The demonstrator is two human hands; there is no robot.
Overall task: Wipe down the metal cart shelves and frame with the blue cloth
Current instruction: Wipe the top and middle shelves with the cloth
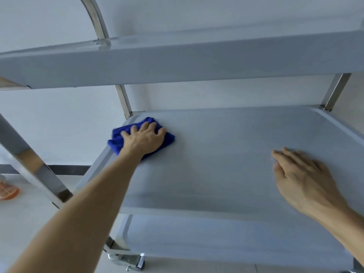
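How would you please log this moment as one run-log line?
left hand: presses blue cloth | middle shelf, far-left corner | right hand: open, blurred

Metal cart (197,62): three brushed steel tray shelves with raised rims, square uprights at the corners, curved handle tube at 11 o'clock, caster at 6. Blue cloth (118,137): bunched, fuzzy, lies flat on the middle shelf (226,154) at its far-left corner, about 10 o'clock.
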